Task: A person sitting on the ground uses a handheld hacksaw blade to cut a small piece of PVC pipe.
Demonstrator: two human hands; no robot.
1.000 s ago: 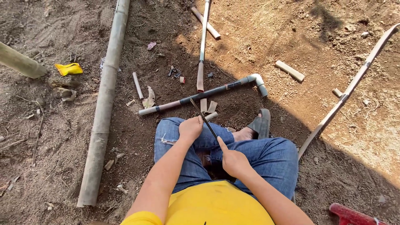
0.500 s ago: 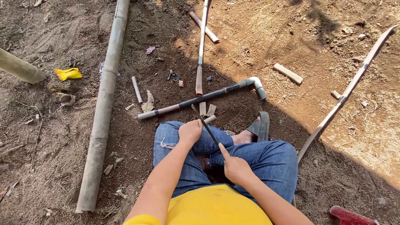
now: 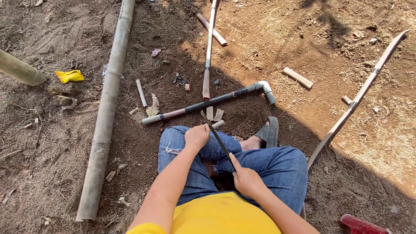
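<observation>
fingers of the right hand (image 3: 247,180) close around the near end of a thin dark strip (image 3: 215,133); the left hand (image 3: 196,137) is curled shut beside the strip's middle, on the knee. beyond the strip lies a grey pipe (image 3: 208,103) on dirt.

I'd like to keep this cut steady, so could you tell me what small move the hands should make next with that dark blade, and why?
Probably draw the dark blade back toward the body with the right hand. That hand grips its near end over the lap, the blade slants away past the left hand, which rests closed on the knee beside it, so a short controlled pull looks safest.
</observation>
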